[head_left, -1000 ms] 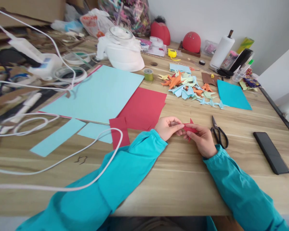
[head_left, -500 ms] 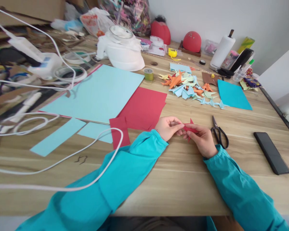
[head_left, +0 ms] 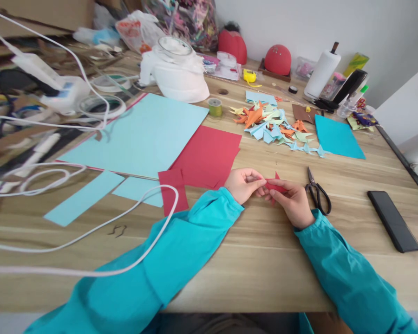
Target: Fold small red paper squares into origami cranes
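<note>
Light wooden table (head_left: 264, 260) against a plain white wall (head_left: 299, 23), soft daylight.

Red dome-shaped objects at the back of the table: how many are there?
2. The left dome stands beside the patterned bag; the right dome sits left of the paper towel roll. Clutter may hide more.
</note>
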Demonstrator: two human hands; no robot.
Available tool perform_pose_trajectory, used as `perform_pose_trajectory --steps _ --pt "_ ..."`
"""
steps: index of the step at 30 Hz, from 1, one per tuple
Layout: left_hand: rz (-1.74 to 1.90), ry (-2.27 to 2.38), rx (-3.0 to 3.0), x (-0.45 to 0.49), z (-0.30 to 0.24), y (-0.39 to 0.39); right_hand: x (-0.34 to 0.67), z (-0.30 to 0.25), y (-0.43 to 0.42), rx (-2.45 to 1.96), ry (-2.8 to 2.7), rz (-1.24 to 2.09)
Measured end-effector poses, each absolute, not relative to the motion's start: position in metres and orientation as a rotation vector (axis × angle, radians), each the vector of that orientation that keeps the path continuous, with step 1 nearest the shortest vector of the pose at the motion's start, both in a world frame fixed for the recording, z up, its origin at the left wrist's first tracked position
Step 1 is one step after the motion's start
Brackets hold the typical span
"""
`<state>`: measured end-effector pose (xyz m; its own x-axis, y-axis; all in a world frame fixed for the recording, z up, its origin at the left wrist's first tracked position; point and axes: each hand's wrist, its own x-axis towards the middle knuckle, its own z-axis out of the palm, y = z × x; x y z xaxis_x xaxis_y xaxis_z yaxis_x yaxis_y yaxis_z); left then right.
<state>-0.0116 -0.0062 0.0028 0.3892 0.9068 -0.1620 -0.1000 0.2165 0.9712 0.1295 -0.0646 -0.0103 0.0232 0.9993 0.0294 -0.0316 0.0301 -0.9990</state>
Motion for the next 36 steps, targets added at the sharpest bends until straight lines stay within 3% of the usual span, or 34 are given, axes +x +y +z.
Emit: perform_pose_trajectory --steps 36 --pt "0.816 0.874 1.091 -0.0121 0.0027 -0.0046 0.1274 -0.0109 -0.0635 -1.190 -1.098 1.166"
